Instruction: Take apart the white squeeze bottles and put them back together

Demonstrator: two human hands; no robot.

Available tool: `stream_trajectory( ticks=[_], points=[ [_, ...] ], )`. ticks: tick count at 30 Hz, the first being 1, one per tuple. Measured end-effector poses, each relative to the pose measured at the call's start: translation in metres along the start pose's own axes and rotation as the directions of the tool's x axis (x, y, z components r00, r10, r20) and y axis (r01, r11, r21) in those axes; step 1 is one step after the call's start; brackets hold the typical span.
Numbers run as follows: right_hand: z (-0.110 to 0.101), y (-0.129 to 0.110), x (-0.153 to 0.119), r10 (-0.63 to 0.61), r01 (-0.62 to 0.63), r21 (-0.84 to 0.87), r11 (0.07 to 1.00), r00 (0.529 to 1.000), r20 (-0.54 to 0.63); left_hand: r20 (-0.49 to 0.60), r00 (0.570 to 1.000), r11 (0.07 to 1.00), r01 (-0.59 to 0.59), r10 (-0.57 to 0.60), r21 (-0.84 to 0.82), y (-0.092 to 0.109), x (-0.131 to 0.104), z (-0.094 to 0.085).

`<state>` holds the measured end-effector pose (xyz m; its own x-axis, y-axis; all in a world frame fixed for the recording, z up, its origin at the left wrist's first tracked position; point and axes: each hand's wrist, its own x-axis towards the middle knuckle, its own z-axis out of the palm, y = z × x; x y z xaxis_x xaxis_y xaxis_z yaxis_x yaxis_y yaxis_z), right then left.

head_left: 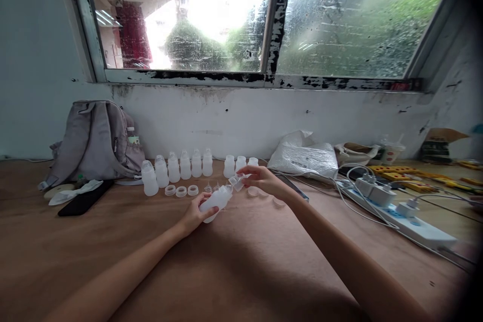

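My left hand (196, 213) is wrapped round a frosted white bottle (216, 203), tilted with its top toward the right. A small clear cap (237, 181) is pinched in the fingers of my right hand (260, 179), right at the bottle's top. Behind them, a row of capped bottles (184, 165) stands to the left, and a few bottles without caps (229, 166) stand behind my right hand. White rings (181, 191) lie left of the held bottle, with small clear teats (208, 187) beside them. Clear round pieces (279, 202) lie under my right wrist.
A grey backpack (96, 141), a black phone (86, 198) and a white tissue (75, 192) are at the left. At the right are a silvery plastic bag (305, 156), a white power strip (422, 229) with cables, and yellow items (400, 175).
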<state>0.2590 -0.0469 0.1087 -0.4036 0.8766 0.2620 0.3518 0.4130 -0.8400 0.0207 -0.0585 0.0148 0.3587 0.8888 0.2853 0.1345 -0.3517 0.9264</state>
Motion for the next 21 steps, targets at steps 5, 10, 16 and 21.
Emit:
stream_trajectory(
  ticks=[5,10,16,21],
  points=[
    [0.009,0.003,0.0,0.049,-0.044,-0.066,0.997,0.996,0.073,0.015,1.0,1.0,-0.013,0.013,0.012,0.0,0.0,0.0],
    [0.014,0.003,0.0,0.051,-0.049,-0.018,0.999,0.992,0.114,-0.002,1.0,0.999,-0.023,0.023,0.04,0.001,0.0,0.001],
    [0.014,0.003,-0.002,0.057,-0.051,-0.044,0.998,0.988,0.144,-0.004,0.999,0.999,-0.037,0.037,0.039,0.004,-0.001,0.001],
    [0.014,0.005,-0.002,0.055,-0.053,-0.016,0.998,0.987,0.151,0.015,1.0,1.0,-0.023,0.023,-0.002,0.005,-0.001,0.001]
  ],
)
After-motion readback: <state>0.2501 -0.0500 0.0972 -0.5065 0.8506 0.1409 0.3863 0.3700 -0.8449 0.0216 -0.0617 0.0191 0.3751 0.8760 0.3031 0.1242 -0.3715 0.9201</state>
